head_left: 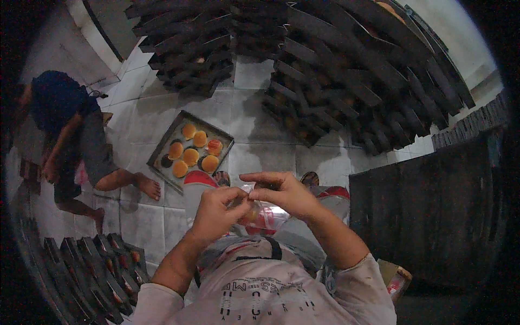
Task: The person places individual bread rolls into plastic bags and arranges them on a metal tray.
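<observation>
A clear plastic bag with red print [267,216] lies over my lap beneath my hands. My left hand [219,211] pinches at its upper edge, fingers bent and closed. My right hand [288,197] meets it there, thumb pressed at the same edge and index finger stretched above; the exact grip is partly hidden. Beyond my left knee, a square metal tray [226,144] on the floor holds several round golden buns [190,157], one marked with red on top.
Another person [62,108] is at the left, bare feet on the tiled floor [244,114]. Tall crisscrossed stacks of dark trays [352,65] fill the back. More dark trays [86,271] stand at lower left, a dark panel [422,211] at right.
</observation>
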{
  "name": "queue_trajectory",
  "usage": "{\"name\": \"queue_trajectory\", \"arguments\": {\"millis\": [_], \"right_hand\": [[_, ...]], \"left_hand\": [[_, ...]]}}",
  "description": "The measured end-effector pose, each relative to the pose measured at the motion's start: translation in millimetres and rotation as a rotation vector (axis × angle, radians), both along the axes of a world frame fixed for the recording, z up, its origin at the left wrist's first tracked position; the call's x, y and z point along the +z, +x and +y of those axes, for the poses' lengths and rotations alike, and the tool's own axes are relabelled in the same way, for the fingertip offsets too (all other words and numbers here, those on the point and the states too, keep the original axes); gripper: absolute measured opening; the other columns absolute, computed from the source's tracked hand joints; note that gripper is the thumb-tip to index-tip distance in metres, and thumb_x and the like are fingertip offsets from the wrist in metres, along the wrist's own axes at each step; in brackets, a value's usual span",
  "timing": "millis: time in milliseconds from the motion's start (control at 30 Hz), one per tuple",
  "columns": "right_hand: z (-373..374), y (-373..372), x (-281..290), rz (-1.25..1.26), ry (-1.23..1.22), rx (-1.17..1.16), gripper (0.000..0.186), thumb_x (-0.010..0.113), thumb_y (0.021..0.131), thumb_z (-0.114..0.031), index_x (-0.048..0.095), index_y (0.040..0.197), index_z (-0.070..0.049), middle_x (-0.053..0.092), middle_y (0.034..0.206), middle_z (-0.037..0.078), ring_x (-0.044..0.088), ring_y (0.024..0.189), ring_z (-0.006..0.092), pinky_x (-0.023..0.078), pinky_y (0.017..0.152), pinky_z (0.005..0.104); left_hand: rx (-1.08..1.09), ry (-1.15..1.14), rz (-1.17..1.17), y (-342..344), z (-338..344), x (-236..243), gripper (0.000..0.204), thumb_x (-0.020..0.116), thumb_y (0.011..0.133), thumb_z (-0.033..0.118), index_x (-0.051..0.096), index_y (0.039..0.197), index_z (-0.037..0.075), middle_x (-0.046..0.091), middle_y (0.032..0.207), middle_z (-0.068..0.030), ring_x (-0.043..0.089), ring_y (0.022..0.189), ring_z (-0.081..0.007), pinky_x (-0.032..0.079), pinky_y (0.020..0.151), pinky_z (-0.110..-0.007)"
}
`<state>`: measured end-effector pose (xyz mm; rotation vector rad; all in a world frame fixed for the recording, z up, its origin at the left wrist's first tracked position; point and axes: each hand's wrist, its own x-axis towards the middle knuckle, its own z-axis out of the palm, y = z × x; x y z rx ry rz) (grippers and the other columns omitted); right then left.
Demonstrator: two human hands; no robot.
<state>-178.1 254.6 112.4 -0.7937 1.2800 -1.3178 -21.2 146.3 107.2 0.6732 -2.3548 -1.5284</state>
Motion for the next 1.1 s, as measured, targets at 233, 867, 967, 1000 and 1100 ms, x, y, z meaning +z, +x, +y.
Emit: {"name": "queue_trajectory", "arguments": {"millis": [233,867,967,1000,1100], "right_hand": [[12.0,3.4,-14.5,-0.055,0.025,-0.117,0.025,0.07,0.077,-0.01,0.062,0.1,-0.002,0.059,0.08,0.001,0.054,0.078,0.0075,0.043,0.071,0.0221],[38.0,-38.4,-16.6,0.069,0.118,0.027,0.017,0.069,0.077,-0.013,0.059,0.085,-0.002,0.059,0.083,0.0,0.054,0.08,0.0085,0.043,0.074,0.0235],[24.1,-26.0,-18.3,-0.08,0.059,0.163,0.015,0.069,0.079,-0.011,0.057,0.085,-0.004,0.058,0.081,-0.001,0.052,0.079,0.0076,0.041,0.074,0.0224],[22.5,-24.1,-19.8,-0.107,0.04,0.186,0.015,0.069,0.079,-0.012,0.057,0.085,-0.004,0.057,0.081,-0.001,0.052,0.079,0.0072,0.041,0.073,0.0221],[23.7,-20.9,-22.1,-0.102,0.142,0.262,0.017,0.068,0.081,-0.013,0.053,0.083,-0.005,0.052,0.076,-0.004,0.048,0.076,0.0063,0.039,0.07,0.0218]], "left_hand": [[-0.085,-0.323,0.111,-15.6,9.5,5.9,0.014,0.066,0.072,0.011,0.064,0.083,0.002,0.063,0.074,-0.0117,0.061,0.067,-0.0269,0.048,0.061,-0.035],[-0.099,0.113,0.002,-15.7,15.9,-4.1,0.014,0.063,0.08,0.013,0.065,0.084,0.0,0.066,0.078,-0.0098,0.062,0.073,-0.0155,0.048,0.066,-0.028],[-0.15,-0.055,0.013,-15.3,14.1,-3.9,0.015,0.066,0.076,0.014,0.065,0.085,0.002,0.064,0.075,-0.0122,0.062,0.069,-0.0222,0.047,0.063,-0.032],[-0.155,-0.096,0.031,-14.8,12.7,-3.8,0.016,0.066,0.075,0.014,0.065,0.085,0.002,0.063,0.075,-0.0129,0.061,0.068,-0.0244,0.047,0.063,-0.033],[-0.218,-0.102,0.001,-15.0,8.9,3.4,0.017,0.066,0.075,0.015,0.065,0.085,0.002,0.063,0.075,-0.0129,0.061,0.069,-0.0255,0.047,0.064,-0.033]]}}
